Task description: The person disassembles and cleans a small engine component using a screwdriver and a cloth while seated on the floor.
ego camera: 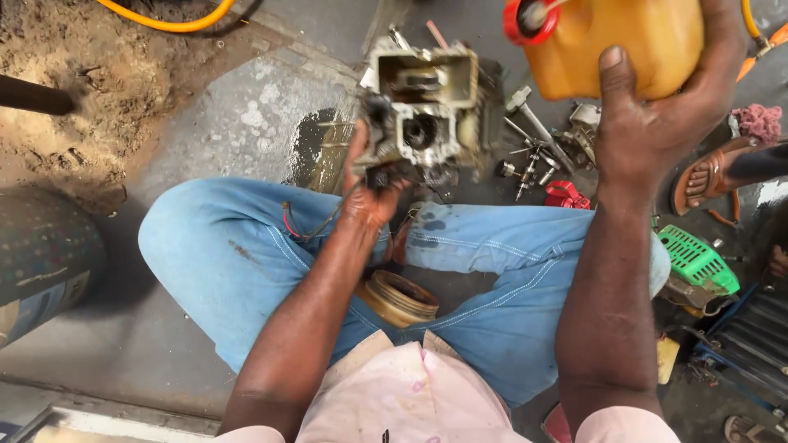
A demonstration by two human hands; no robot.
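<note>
Seated on a grey concrete floor [238,115], knees in blue jeans [230,246] spread wide.

Left hand [369,193] clamped on the near lower edge of a grimy grey metal engine casting [427,115], thumb and fingers closed round it, thin black and red wires [308,226] trailing from under the palm. Casting held up over the floor just beyond the knees, its open square cavities facing the camera.

Right hand [648,123] wrapped round an amber-yellow plastic jug [624,41], thumb pressed up its face, fingers curled behind. Jug raised at the top of the view, tipped with its red-rimmed mouth [525,20] pointing left, above and just right of the casting.

On the floor: a dark wet patch [316,148] left of the casting; loose steel bolts and small fittings [529,156] to its right, with 1 small red plastic part [566,195] near the right knee; a green ribbed plastic cover [696,258] toward the right edge; a round brass-coloured ring [400,297] between the thighs. Another person's sandalled foot [706,180] beside the right wrist.

Step in hand, judging by the poses: jug angled toward the open casting, casting steadied underneath. No stream visible from the mouth. Calls for a firm left grip, cavities kept upward, and a slow tilt, with the mouth lined up over the opening to spare the floor more wetting.
</note>
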